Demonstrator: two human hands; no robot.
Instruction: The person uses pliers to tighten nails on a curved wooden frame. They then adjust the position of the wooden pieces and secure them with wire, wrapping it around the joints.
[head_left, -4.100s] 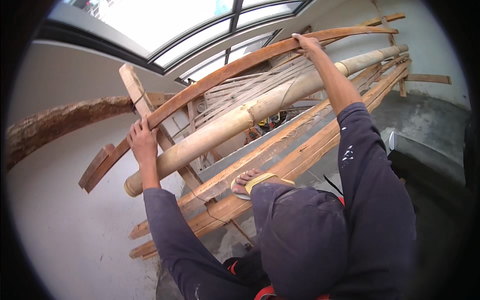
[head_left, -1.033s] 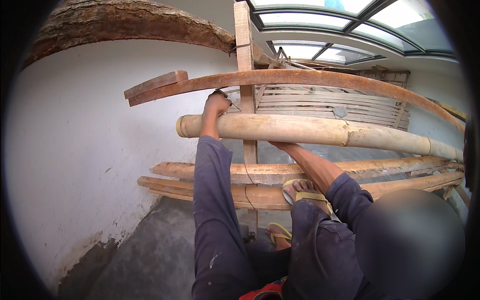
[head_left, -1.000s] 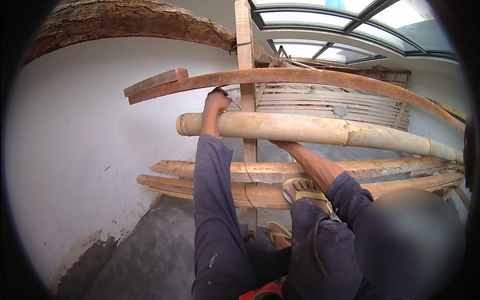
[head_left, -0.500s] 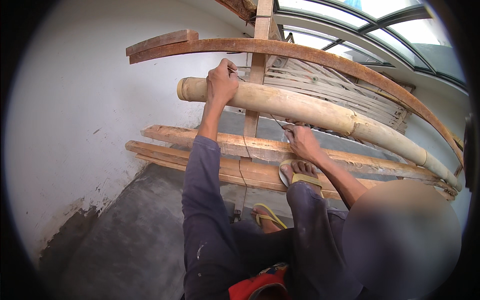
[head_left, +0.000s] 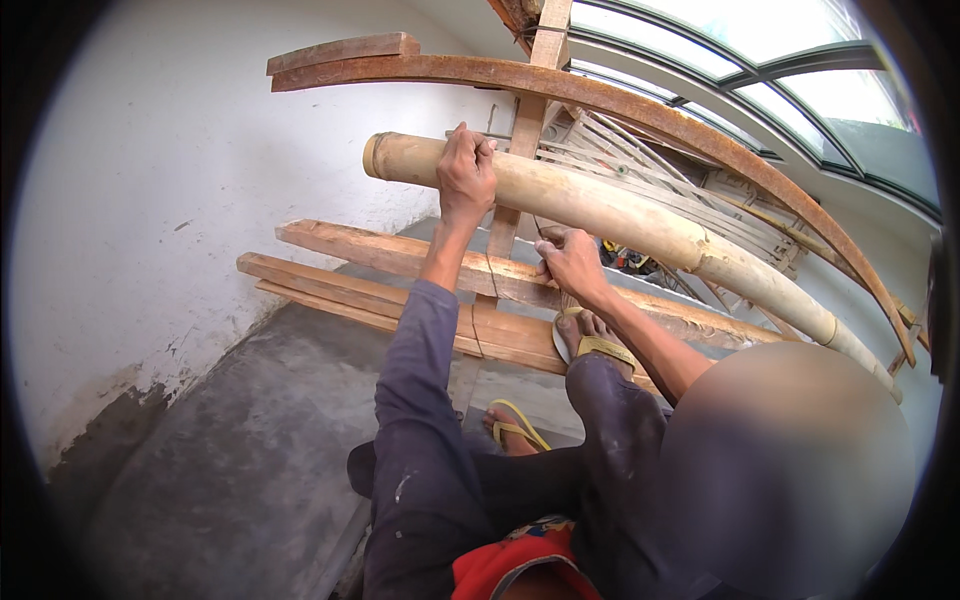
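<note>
A thick bamboo pole (head_left: 600,205) slopes down to the right across an upright wooden post (head_left: 527,130). My left hand (head_left: 467,178) lies over the pole near its left end, fingers closed at its upper side; the wire end in them is mostly hidden. Just below the pole, my right hand (head_left: 572,262) pinches a thin dark wire (head_left: 538,226) that comes down from behind the bamboo. Lower down, another wire (head_left: 490,270) loops around a rough timber beam (head_left: 400,252). My sandalled foot (head_left: 590,335) rests on the lower planks (head_left: 350,292).
A curved brown timber (head_left: 640,95) arches above the bamboo. Pale slats (head_left: 680,195) stand behind it. A white wall (head_left: 160,200) rises at the left over a grey floor (head_left: 250,420). My other sandalled foot (head_left: 515,428) is lower down. A blurred round patch covers the lower right.
My right hand has moved left and slightly up, closer to the post, with the wire. My left hand now sits lower across the bamboo, its fingers more tightly curled. The view has shifted slightly.
</note>
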